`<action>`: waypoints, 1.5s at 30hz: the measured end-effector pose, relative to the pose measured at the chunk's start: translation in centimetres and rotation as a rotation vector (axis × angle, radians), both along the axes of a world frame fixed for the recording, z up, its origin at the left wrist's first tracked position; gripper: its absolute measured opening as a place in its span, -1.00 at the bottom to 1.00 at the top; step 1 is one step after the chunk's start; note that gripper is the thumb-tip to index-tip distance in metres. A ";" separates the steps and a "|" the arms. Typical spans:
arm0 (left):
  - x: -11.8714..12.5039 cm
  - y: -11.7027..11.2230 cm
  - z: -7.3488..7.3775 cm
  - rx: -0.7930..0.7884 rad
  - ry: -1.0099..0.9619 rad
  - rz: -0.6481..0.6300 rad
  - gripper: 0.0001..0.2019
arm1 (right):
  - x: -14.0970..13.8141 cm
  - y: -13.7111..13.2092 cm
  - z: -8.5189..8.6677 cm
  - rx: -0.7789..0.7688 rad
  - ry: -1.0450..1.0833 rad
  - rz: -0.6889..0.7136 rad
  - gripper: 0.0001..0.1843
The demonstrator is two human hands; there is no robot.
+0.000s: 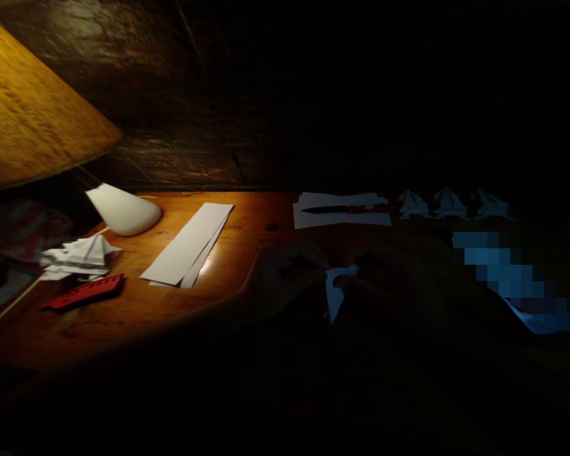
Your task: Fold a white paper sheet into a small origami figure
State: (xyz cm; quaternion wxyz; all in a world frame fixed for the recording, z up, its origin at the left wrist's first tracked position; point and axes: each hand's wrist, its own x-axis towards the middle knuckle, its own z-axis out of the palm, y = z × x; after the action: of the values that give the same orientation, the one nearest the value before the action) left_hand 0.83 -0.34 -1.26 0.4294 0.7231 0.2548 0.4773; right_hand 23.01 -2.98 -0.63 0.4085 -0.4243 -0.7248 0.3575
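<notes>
Between my two hands, in deep shadow, is a small folded piece of white paper (pixel 337 291) with a pointed lower end. My left hand (pixel 289 269) pinches its upper left edge. From the other side my right hand (pixel 380 275) grips it, the thumb lying across its face. Most of the fingers are lost in the dark. Beyond my hands a knife (pixel 346 209) with a dark blade and red handle lies on a stack of white paper sheets (pixel 308 220). To the left, long white paper strips (pixel 190 244) overlap on the wooden table (pixel 251 221).
Three folded paper shapes (pixel 449 204) stand in a row at the back right. At left are a lamp with a tan shade (pixel 33 114) and white base (pixel 123 212), another folded paper piece (pixel 83 256), and a red object (pixel 85 292). A pixelated bluish object (pixel 513 275) lies at right.
</notes>
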 end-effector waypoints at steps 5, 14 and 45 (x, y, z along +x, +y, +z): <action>0.1 0.1 -0.1 0.058 -0.010 0.020 -0.96 | -0.1 -0.1 0.3 0.028 -0.022 -0.050 -0.89; 0.0 0.0 0.4 0.277 0.122 0.094 -0.94 | -0.5 -0.1 1.3 -0.120 0.094 -0.060 -0.98; 0.0 -0.8 0.3 0.325 0.068 0.144 -0.90 | -0.2 -0.7 2.0 0.026 0.131 -0.005 -0.83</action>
State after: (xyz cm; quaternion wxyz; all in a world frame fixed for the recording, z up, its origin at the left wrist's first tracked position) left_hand 0.87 -1.17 -1.01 0.2628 0.7787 0.2398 0.5168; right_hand 22.79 -3.63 1.33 0.4616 -0.3963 -0.7001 0.3740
